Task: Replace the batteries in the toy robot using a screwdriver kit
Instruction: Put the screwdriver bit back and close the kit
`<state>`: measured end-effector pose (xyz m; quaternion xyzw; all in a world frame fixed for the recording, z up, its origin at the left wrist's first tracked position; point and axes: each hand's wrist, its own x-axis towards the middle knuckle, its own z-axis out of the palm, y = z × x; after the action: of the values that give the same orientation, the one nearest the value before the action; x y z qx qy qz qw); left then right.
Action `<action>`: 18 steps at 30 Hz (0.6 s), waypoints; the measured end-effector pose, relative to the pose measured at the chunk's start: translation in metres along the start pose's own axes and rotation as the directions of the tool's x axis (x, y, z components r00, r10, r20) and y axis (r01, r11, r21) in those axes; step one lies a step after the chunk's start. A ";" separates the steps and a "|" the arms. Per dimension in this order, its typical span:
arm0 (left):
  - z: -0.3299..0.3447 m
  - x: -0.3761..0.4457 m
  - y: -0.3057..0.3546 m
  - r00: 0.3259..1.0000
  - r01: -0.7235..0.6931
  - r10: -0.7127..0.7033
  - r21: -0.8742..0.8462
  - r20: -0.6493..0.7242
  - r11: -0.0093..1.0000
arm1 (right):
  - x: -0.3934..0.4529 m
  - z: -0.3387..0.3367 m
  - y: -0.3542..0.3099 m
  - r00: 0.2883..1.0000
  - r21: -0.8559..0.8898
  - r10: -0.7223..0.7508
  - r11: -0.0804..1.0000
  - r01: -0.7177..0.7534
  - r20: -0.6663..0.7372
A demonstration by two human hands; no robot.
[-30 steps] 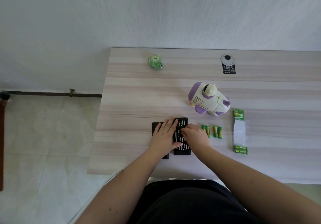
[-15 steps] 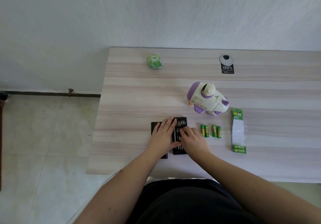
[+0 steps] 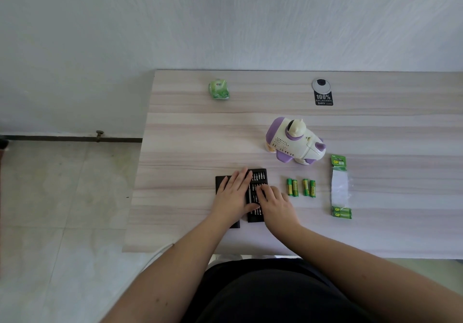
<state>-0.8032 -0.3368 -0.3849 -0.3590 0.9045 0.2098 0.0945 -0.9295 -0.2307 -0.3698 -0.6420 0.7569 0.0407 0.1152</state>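
The black screwdriver kit lies open near the table's front edge, with its bit tray beside its other black half. My left hand lies flat across both halves, fingers straight. From the right, my right hand reaches in with bent fingers whose tips lie on the bits; whether they pinch one is hidden. A thin metal driver shaft shows between the hands. The white and purple toy robot stands further back to the right. Several green batteries lie right of the kit.
An opened green battery package lies at the right. A small green packet sits at the back. A round cable grommet with a black label is at the back right. The table's left edge drops to a tiled floor.
My right hand has slid left from the tray's right edge onto the bits, its fingers stretched out more. My left hand stays flat on the kit.
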 end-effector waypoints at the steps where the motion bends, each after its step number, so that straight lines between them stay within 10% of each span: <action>1: 0.000 0.000 0.000 1.000 0.000 0.000 0.004 0.002 1.000 | 0.000 0.000 0.000 1.000 0.003 -0.006 1.000 0.006 -0.002; 18: 0.001 0.002 -0.001 0.999 -0.008 0.007 0.025 0.032 1.000 | 0.002 -0.008 0.011 0.999 0.188 0.014 0.982 -0.022 0.045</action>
<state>-0.8038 -0.3384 -0.3873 -0.3511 0.9068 0.2044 0.1126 -0.9415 -0.2322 -0.3637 -0.6204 0.7604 -0.0160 0.1916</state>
